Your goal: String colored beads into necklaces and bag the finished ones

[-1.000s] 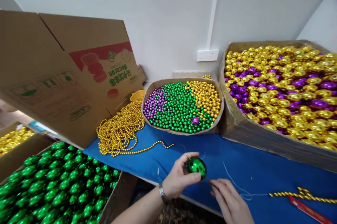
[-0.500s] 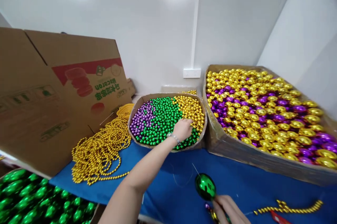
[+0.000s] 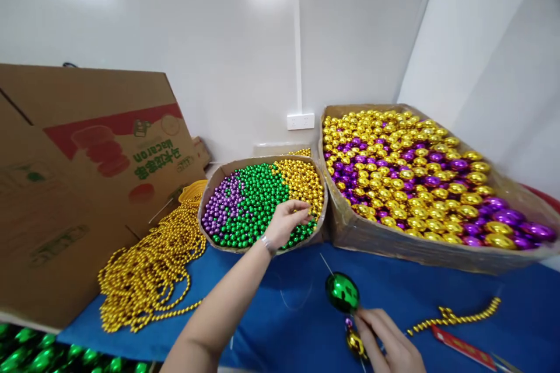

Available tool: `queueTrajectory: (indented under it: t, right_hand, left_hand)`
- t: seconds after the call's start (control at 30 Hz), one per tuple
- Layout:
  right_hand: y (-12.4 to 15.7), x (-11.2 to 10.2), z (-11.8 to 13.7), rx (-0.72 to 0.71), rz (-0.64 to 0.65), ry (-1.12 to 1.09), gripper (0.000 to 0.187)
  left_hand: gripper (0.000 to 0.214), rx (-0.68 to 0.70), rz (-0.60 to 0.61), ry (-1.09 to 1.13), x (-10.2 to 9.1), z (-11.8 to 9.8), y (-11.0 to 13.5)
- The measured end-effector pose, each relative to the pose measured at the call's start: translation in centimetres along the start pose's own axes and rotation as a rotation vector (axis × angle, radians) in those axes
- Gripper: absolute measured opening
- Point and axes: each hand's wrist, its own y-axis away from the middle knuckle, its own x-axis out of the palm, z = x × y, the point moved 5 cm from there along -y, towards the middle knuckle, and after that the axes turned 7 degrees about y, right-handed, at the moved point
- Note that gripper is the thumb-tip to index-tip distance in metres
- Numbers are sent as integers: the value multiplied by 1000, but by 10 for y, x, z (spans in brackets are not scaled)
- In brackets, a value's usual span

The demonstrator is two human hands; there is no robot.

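Observation:
My left hand (image 3: 286,224) reaches over the box of small beads (image 3: 258,198), its fingers pinched together above the gold ones at the right end; what sits between the fingertips, if anything, is too small to make out. My right hand (image 3: 389,341) is closed just below a large shiny green bead (image 3: 342,291), pinching the thin needle (image 3: 326,263) that runs up through it. The needle's tip sticks out above the green bead. Beside the right fingers hang a small purple bead (image 3: 349,322) and a large gold bead (image 3: 355,344). A loop of clear thread (image 3: 297,306) lies on the blue cloth.
A big box of large gold and purple beads (image 3: 406,186) stands at right. Gold bead strings (image 3: 149,274) pile up beside a cardboard carton (image 3: 87,186) at left. Large green beads (image 3: 65,355) lie lower left. A short gold strand (image 3: 459,314) and a red-handled tool (image 3: 464,347) rest right on blue cloth (image 3: 258,309).
The view has shifted to the right. My left hand has lifted slightly from the gold beads, its fingers now more visible. My right hand still keeps the green bead up.

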Motion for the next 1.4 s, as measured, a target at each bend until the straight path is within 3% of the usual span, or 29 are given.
queueTrajectory:
  t: [0.1, 0.17, 0.3, 0.6, 0.9, 1.0, 1.23, 1.4]
  right_hand:
    - [-4, 1, 3, -2, -21, 5, 16]
    - [-5, 3, 7, -4, -18, 3, 16]
    - [-6, 8, 15, -19, 8, -8, 16]
    - [-2, 17, 17, -47, 48, -39, 16]
    - [0, 21, 20, -50, 60, -34, 18]
    - [1, 25, 19, -30, 65, -14, 18]
    - [15, 53, 5, 164, 193, 23, 16]
    - [-1, 41, 2, 151, 269, -18, 26]
  left_hand:
    - [27, -123, 14, 570, -2, 2, 44]
    - [26, -206, 1, 785, -1, 6, 66]
    - [26, -305, -30, 917, 1, 14, 87]
    - [21, -381, -107, 1008, 6, 25, 101]
    - [21, -302, -165, 902, 2, 25, 110]
    - [23, -224, -175, 741, 1, 25, 115]
    - [16, -141, -88, 296, 6, 42, 141]
    - [12, 20, -67, 85, 2, 22, 150]
